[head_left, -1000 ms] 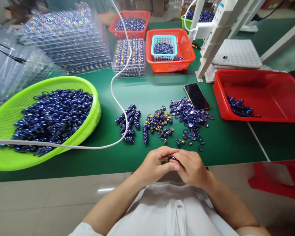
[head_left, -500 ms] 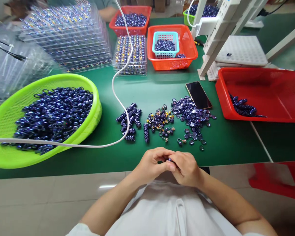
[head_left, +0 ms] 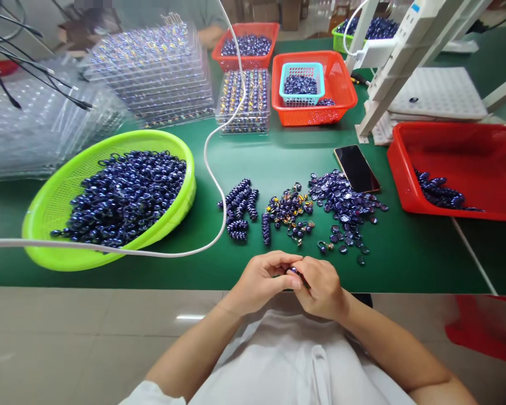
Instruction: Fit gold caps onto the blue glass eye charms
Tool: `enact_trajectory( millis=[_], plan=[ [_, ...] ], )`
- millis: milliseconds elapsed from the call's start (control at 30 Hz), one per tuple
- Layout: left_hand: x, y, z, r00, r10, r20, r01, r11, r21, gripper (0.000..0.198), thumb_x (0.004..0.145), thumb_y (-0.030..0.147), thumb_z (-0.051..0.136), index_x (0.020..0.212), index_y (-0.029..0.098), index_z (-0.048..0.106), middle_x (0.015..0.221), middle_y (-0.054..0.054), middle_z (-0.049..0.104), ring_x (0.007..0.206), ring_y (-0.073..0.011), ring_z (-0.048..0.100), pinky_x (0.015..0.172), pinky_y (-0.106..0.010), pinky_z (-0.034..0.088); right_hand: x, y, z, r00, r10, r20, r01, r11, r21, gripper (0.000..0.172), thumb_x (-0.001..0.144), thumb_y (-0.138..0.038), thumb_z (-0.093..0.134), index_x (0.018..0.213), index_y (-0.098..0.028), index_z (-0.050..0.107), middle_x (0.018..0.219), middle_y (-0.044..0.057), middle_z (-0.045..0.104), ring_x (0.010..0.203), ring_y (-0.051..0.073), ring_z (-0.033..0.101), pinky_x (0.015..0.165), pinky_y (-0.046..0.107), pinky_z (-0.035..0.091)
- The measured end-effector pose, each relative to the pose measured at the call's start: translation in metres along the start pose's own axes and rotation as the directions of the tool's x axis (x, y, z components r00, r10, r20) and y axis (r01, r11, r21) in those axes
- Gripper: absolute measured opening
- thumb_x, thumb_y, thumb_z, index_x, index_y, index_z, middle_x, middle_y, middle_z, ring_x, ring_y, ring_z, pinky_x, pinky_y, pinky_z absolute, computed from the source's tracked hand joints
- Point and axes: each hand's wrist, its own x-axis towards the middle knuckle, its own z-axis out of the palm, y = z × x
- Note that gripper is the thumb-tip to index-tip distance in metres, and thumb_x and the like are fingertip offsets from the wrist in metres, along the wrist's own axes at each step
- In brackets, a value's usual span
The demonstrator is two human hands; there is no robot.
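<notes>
My left hand (head_left: 261, 281) and my right hand (head_left: 322, 287) meet at the near edge of the green table (head_left: 405, 253), fingers curled together around a small dark blue glossy piece (head_left: 294, 271). Only a sliver of it shows between the fingertips. Just beyond the hands lie three groups: stacked rows of blue pieces (head_left: 238, 208), a small heap of blue pieces with gold fittings (head_left: 289, 211), and a spread of loose flat blue pieces (head_left: 343, 202).
A lime green basket (head_left: 67, 191) full of blue pieces sits at the left, a white cable (head_left: 211, 169) looping past it. A phone (head_left: 357, 169) and a red bin (head_left: 468, 163) are at the right. Orange baskets (head_left: 337, 95) and clear trays (head_left: 152, 73) stand at the back.
My hands stay pinched together on the small piece with only slight finger shifts. The view has swung left, so everything on the table appears shifted to the right.
</notes>
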Motion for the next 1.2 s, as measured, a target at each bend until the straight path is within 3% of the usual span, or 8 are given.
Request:
enact_trajectory(
  millis=[267,467,667,800,967,1100,1167,1200],
  plan=[
    [-0.001,0.007,-0.005,0.998,-0.031,-0.064,0.022,0.991,-0.132,0.049,0.064,0.014,0.088,0.111,0.018,0.072,0.098,-0.006,0.076,0.091,-0.0166,0.069,0.083,-0.028,0.055,0.012,-0.001,-0.010,0.999,-0.030,0.031,0.032,0.997,-0.073,0.018,0.094,-0.015,0.052,0.112,-0.015,0.055,0.076,0.005,0.068,0.063,0.016,0.062,0.058,0.029,0.049],
    [-0.001,0.001,-0.019,0.996,-0.088,-0.003,0.087,0.987,-0.135,0.020,0.073,0.021,0.083,0.086,0.011,0.071,0.075,-0.005,0.074,0.063,-0.0119,0.068,0.067,-0.024,0.055,0.015,-0.004,-0.016,0.997,-0.027,0.067,0.032,0.996,-0.079,0.025,0.093,-0.013,0.057,0.118,-0.012,0.056,0.077,0.007,0.068,0.063,0.017,0.060,0.058,0.030,0.049],
    [0.001,-0.001,-0.019,0.977,-0.206,0.059,0.214,0.922,-0.323,0.027,0.067,0.026,0.087,0.078,0.010,0.068,0.065,-0.003,0.068,0.056,-0.0117,0.064,0.057,-0.022,0.053,0.017,-0.002,-0.030,0.986,-0.025,0.165,0.021,0.999,0.024,0.043,0.095,-0.013,0.054,0.137,-0.012,0.047,0.087,0.008,0.067,0.074,0.019,0.062,0.065,0.031,0.052],
    [0.002,0.003,-0.021,0.964,-0.257,0.065,0.260,0.872,-0.414,0.025,0.068,0.026,0.086,0.073,0.010,0.067,0.061,-0.004,0.064,0.055,-0.0101,0.060,0.050,-0.018,0.045,0.013,0.015,-0.050,0.986,0.128,0.110,-0.110,0.981,-0.160,0.039,0.094,-0.014,0.056,0.132,-0.017,0.054,0.094,0.009,0.065,0.088,0.023,0.059,0.079,0.040,0.051],
    [-0.003,0.006,-0.018,0.962,-0.263,0.069,0.261,0.821,-0.508,0.021,0.070,0.025,0.085,0.075,0.013,0.069,0.066,-0.002,0.061,0.062,-0.0103,0.057,0.054,-0.018,0.045,0.000,0.038,-0.057,0.944,0.247,0.218,-0.153,0.914,-0.375,0.025,0.093,-0.021,0.058,0.117,-0.017,0.065,0.100,0.011,0.065,0.093,0.027,0.055,0.082,0.045,0.051],
    [-0.014,0.021,-0.023,0.977,-0.207,-0.045,0.161,0.863,-0.479,0.027,0.065,0.030,0.087,0.077,0.014,0.068,0.065,-0.002,0.060,0.060,-0.0113,0.056,0.049,-0.019,0.043,-0.006,0.045,-0.048,0.937,0.240,0.254,-0.136,0.920,-0.368,0.022,0.094,-0.016,0.054,0.110,-0.020,0.068,0.095,0.010,0.066,0.089,0.026,0.056,0.078,0.042,0.051],
    [-0.023,0.037,-0.036,0.976,-0.064,-0.207,-0.021,0.922,-0.387,0.029,0.064,0.033,0.087,0.077,0.015,0.068,0.065,-0.003,0.062,0.059,-0.0113,0.056,0.049,-0.019,0.044,-0.006,0.046,-0.044,0.944,0.227,0.241,-0.134,0.927,-0.350,0.021,0.094,-0.016,0.054,0.109,-0.020,0.069,0.093,0.010,0.066,0.088,0.025,0.057,0.078,0.041,0.051],
    [-0.027,0.047,-0.045,0.953,0.040,-0.301,-0.136,0.943,-0.305,0.030,0.064,0.033,0.087,0.078,0.015,0.068,0.065,-0.003,0.064,0.059,-0.0114,0.057,0.050,-0.019,0.046,-0.005,0.046,-0.043,0.946,0.226,0.235,-0.136,0.928,-0.346,0.021,0.094,-0.016,0.054,0.109,-0.020,0.068,0.093,0.010,0.066,0.088,0.025,0.057,0.078,0.041,0.051]
  ],
)
